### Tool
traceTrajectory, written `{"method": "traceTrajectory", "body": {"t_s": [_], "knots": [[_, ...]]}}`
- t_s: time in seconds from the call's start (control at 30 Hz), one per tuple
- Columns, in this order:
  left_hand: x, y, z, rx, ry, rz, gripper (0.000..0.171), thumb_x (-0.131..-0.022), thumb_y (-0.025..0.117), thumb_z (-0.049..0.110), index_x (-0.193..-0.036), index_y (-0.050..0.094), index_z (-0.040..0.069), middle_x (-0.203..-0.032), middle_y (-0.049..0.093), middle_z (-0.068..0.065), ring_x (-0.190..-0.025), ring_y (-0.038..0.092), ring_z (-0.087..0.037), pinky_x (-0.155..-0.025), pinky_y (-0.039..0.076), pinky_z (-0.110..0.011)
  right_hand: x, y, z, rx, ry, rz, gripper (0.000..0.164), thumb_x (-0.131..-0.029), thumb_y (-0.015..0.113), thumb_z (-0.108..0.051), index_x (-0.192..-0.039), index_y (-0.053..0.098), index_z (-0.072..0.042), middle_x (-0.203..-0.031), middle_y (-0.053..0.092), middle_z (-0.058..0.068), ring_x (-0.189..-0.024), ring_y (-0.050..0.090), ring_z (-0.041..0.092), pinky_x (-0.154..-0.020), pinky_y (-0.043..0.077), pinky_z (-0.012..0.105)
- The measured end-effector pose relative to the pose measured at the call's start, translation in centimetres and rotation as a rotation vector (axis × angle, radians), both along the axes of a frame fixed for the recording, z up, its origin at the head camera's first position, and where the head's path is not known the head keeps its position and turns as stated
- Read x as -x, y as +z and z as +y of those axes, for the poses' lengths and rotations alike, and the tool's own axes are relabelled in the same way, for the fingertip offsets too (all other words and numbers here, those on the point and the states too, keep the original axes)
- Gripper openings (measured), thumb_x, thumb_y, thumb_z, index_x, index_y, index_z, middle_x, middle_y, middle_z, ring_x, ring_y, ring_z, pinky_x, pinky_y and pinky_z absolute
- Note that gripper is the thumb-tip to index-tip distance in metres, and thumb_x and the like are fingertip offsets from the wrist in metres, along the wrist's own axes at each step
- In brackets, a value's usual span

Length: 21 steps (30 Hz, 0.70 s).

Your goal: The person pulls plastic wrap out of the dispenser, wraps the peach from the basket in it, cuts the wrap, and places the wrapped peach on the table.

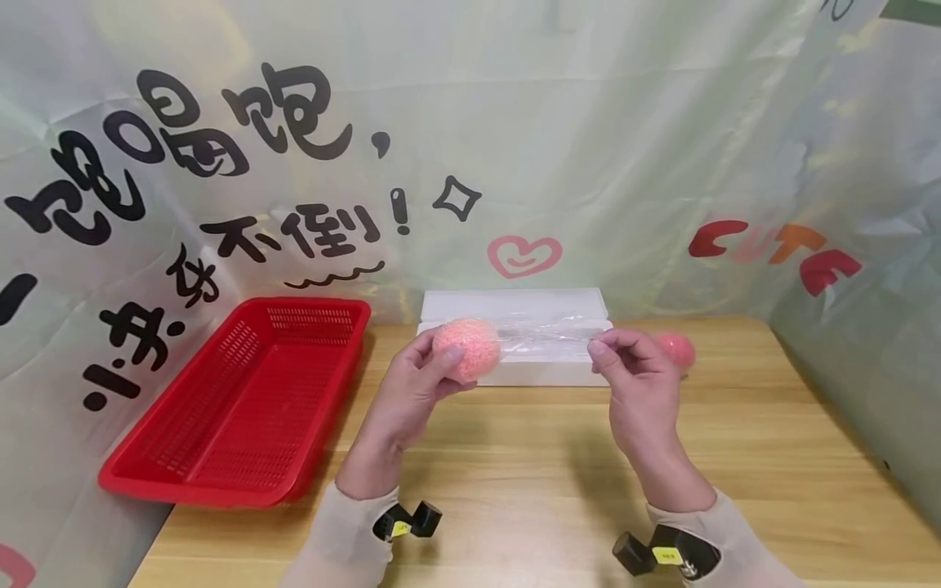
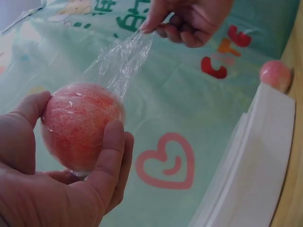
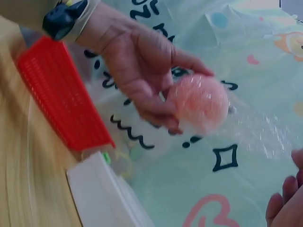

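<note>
A round pink ball point(image 1: 468, 353) with a speckled surface is wrapped in clear plastic film point(image 1: 547, 335). My left hand point(image 1: 407, 402) grips the ball above the table, thumb on one side and fingers on the other. From the ball the film stretches to the right as a gathered, crinkled tail. Its far end is pinched between thumb and fingers of my right hand point(image 1: 647, 396). In the left wrist view the wrap point(image 2: 130, 59) runs taut between ball and right hand. The right wrist view shows the held ball point(image 3: 199, 104), but only part of the right hand.
Behind the hands lies a long white box point(image 1: 544, 376) with its lid raised. Another pink ball point(image 1: 678, 351) sits at its right end, partly behind the right hand. A red perforated plastic basket point(image 1: 206, 495) stands at the left of the wooden table point(image 1: 515, 490). A printed cloth hangs behind.
</note>
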State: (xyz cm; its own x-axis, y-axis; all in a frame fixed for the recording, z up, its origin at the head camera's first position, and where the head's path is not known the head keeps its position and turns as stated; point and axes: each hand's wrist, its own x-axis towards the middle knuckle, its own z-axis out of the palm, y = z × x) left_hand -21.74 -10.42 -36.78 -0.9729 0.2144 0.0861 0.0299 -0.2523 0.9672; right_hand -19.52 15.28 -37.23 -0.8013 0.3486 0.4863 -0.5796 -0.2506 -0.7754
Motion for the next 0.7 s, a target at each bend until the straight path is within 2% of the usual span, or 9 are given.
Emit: {"method": "traceTrajectory", "body": {"t_s": [0.13, 0.23, 0.27, 0.4, 0.5, 0.63, 0.7], "knots": [[0.0, 0.4, -0.6, 0.035, 0.010, 0.046, 0.047, -0.101, 0.066, 0.008, -0.146, 0.054, 0.005, -0.139, 0.056, -0.013, -0.111, 0.066, -0.025, -0.090, 0.062, -0.034, 0.3, -0.4, 0.6, -0.091, 0.083, 0.099, 0.027, -0.091, 0.058, 0.021, -0.091, 0.075, 0.001, -0.090, 0.073, 0.000, -0.081, 0.063, 0.011, -0.076, 0.052, 0.019], [-0.1, 0.6, -0.8, 0.068, 0.010, 0.075, 0.052, -0.097, 0.069, 0.004, -0.146, 0.055, 0.007, -0.143, 0.053, -0.012, -0.111, 0.065, -0.027, -0.090, 0.062, -0.033, 0.2, -0.2, 1.0, -0.170, 0.078, 0.100, 0.023, -0.093, 0.055, 0.016, -0.096, 0.074, 0.003, -0.093, 0.073, 0.000, -0.085, 0.063, 0.011, -0.078, 0.051, 0.021], [-0.1, 0.7, -0.8, 0.079, 0.003, 0.081, 0.053, -0.096, 0.069, 0.003, -0.147, 0.054, 0.008, -0.145, 0.052, -0.012, -0.112, 0.065, -0.027, -0.091, 0.062, -0.033, 0.1, 0.0, 1.1, -0.186, 0.062, 0.074, 0.020, -0.094, 0.056, 0.014, -0.098, 0.073, 0.004, -0.093, 0.073, 0.000, -0.084, 0.063, 0.011, -0.078, 0.050, 0.021], [-0.2, 0.8, -0.8, 0.114, -0.049, 0.075, 0.060, -0.095, 0.072, 0.002, -0.150, 0.052, 0.012, -0.149, 0.050, -0.012, -0.117, 0.065, -0.027, -0.097, 0.059, -0.031, -0.3, 0.7, 1.1, -0.310, -0.021, -0.141, 0.006, -0.099, 0.066, 0.002, -0.098, 0.071, 0.006, -0.087, 0.070, -0.004, -0.081, 0.059, 0.012, -0.075, 0.048, 0.022], [-0.4, 0.9, -1.0, 0.167, -0.086, 0.079, 0.064, -0.093, 0.075, 0.003, -0.151, 0.052, 0.017, -0.147, 0.052, -0.011, -0.121, 0.064, -0.029, -0.098, 0.059, -0.033, -0.2, 1.1, 1.3, -0.282, -0.016, -0.283, 0.012, -0.100, 0.070, -0.003, -0.088, 0.072, -0.001, -0.075, 0.063, -0.007, -0.080, 0.054, 0.013, -0.076, 0.045, 0.023], [-0.6, 0.9, -1.1, 0.217, -0.100, 0.084, 0.066, -0.089, 0.079, 0.003, -0.148, 0.054, 0.020, -0.143, 0.054, -0.012, -0.121, 0.064, -0.031, -0.093, 0.062, -0.036, 0.0, 1.4, 1.5, -0.115, 0.027, -0.322, 0.024, -0.101, 0.066, 0.000, -0.079, 0.070, -0.008, -0.066, 0.056, -0.003, -0.083, 0.052, 0.016, -0.082, 0.043, 0.024], [-0.6, 0.8, -1.0, 0.225, -0.101, 0.074, 0.066, -0.089, 0.080, 0.004, -0.146, 0.054, 0.021, -0.144, 0.053, -0.012, -0.121, 0.064, -0.031, -0.092, 0.062, -0.037, 0.0, 1.3, 1.6, -0.085, 0.039, -0.327, 0.025, -0.102, 0.065, 0.001, -0.079, 0.069, -0.008, -0.066, 0.056, -0.003, -0.084, 0.052, 0.016, -0.085, 0.044, 0.024]]}}
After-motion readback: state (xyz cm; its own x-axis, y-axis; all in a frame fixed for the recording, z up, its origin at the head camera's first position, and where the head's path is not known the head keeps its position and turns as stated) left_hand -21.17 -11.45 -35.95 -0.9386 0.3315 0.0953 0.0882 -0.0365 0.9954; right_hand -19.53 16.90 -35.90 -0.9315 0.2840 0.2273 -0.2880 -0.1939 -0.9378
